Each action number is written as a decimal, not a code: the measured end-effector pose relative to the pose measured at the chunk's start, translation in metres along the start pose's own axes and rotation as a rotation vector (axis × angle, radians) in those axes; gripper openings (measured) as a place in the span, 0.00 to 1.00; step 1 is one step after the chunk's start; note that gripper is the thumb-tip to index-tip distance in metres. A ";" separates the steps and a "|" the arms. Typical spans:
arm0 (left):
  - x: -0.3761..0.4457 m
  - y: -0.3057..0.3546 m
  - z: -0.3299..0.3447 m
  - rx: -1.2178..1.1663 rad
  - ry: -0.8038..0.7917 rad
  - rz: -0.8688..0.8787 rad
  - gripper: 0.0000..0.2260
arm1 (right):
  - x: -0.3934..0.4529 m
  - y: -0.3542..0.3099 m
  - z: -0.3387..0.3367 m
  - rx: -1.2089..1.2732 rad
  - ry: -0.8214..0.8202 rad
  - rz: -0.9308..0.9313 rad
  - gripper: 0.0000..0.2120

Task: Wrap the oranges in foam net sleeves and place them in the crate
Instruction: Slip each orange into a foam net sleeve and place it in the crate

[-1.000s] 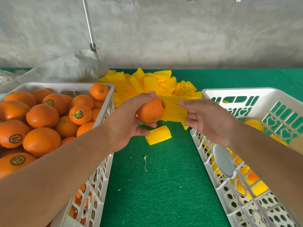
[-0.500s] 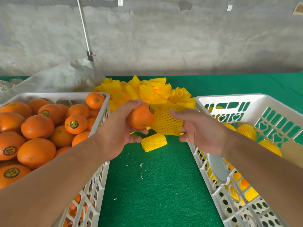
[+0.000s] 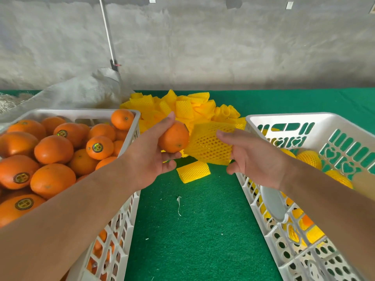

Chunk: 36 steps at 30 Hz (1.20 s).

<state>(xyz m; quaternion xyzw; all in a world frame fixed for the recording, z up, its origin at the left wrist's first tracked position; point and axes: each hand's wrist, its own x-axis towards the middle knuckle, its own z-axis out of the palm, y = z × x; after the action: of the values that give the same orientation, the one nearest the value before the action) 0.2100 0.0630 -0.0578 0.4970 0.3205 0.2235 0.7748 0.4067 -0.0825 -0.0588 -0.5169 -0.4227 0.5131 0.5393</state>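
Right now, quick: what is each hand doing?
Left hand: closed, holding an orange.
Right hand: closed, pinching a foam sleeve, not yet on the orange.

A crate of bare oranges (image 3: 67, 155) stands on the left of the table (image 3: 203, 230), and a second crate (image 3: 316, 179) with wrapped oranges (image 3: 309, 158) in it stands on the right, a lane of table between them. Behind that lane lies a heap of foam sleeves (image 3: 182, 108), with a single sleeve (image 3: 193, 171) lying apart just in front of it. A sack (image 3: 81, 92) sits behind the left crate, against the wall (image 3: 223, 47). Above the lane, the left hand (image 3: 150, 159) holds an orange (image 3: 174, 136) just left of the sleeve (image 3: 209, 145) held by the right hand (image 3: 253, 157); orange and sleeve touch.
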 end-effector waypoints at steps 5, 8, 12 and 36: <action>-0.004 0.002 0.002 0.048 -0.090 0.056 0.22 | 0.002 0.001 -0.001 0.024 -0.035 -0.037 0.16; -0.005 0.001 0.003 0.104 -0.124 0.070 0.22 | 0.002 0.002 -0.003 0.103 -0.058 -0.044 0.17; -0.005 0.001 0.002 0.053 -0.128 0.061 0.20 | 0.001 0.002 -0.004 0.162 -0.086 -0.018 0.20; -0.002 -0.010 0.006 0.310 0.023 -0.070 0.24 | -0.005 0.009 0.008 -0.231 -0.135 -0.057 0.17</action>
<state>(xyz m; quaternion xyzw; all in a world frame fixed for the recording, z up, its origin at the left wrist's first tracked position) 0.2137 0.0540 -0.0644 0.5965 0.3772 0.1501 0.6924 0.3975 -0.0871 -0.0667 -0.5278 -0.5287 0.4792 0.4608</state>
